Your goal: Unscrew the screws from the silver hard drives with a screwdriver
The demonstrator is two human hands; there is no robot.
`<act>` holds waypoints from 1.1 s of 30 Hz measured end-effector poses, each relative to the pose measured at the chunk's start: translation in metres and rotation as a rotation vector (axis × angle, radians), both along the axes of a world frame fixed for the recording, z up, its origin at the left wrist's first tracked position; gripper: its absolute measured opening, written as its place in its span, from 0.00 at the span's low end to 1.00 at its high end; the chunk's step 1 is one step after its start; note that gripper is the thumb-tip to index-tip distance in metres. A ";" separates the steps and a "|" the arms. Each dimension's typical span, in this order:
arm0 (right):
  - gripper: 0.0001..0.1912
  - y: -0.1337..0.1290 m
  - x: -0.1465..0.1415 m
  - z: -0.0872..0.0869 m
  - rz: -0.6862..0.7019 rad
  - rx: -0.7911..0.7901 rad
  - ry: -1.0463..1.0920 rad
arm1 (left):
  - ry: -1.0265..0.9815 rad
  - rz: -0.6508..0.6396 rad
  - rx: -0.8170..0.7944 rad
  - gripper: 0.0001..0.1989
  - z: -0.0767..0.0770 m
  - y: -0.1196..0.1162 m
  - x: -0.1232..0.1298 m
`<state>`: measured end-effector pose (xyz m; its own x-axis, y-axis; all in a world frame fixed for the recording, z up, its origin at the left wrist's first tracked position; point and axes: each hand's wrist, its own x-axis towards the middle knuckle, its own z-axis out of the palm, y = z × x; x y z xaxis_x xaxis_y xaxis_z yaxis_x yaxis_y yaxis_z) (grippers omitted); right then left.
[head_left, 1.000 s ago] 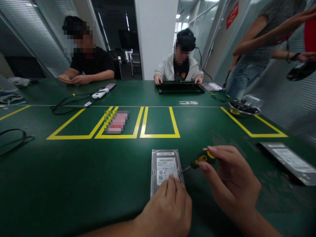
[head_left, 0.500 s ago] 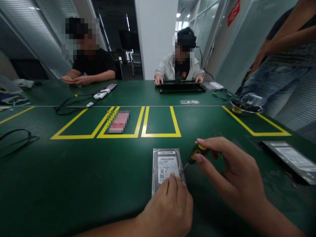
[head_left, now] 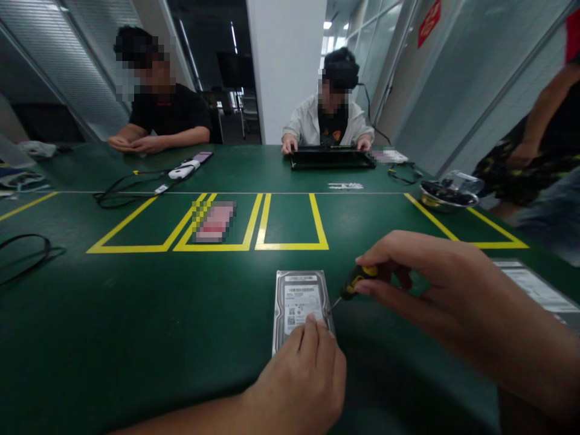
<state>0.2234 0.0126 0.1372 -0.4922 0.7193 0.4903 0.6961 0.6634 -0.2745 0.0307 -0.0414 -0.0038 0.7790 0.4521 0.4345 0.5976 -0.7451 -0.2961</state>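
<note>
A silver hard drive [head_left: 281, 290] with a white label lies on the green table in front of me. My left hand [head_left: 304, 374] is closed over its near end, fingers pressed together on the label and right edge. My right hand [head_left: 426, 281] pinches the black-and-yellow handle of a small screwdriver [head_left: 357, 281] between thumb and fingers. The screwdriver is tilted, its thin shaft reaching down to the drive's right edge beside my left fingertips. Whether the tip sits in a screw is too small to tell.
Another hard drive [head_left: 537, 284] lies at the right, partly behind my right wrist. A metal bowl [head_left: 448, 202] of dark parts stands beyond it. Yellow tape [head_left: 290, 246] marks boxes on the table; a pink phone-like object [head_left: 216, 222] lies in one. Across, a person holds a black frame [head_left: 333, 159].
My right wrist and forearm have swung up and outward, while the screwdriver tip stays at the drive's edge. My left hand keeps its place on the drive. A bystander at the right has shifted.
</note>
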 end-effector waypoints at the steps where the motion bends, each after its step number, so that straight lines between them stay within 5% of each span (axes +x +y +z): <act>1: 0.06 0.000 0.000 0.001 0.007 0.004 -0.004 | -0.001 0.005 -0.006 0.16 -0.001 0.000 0.001; 13: 0.07 -0.006 0.002 -0.001 -0.041 -0.049 -0.015 | 0.034 0.071 -0.075 0.15 -0.003 -0.005 0.005; 33: 0.05 -0.005 0.005 -0.002 0.003 -0.074 -0.010 | 0.129 0.171 -0.215 0.17 0.019 -0.013 0.019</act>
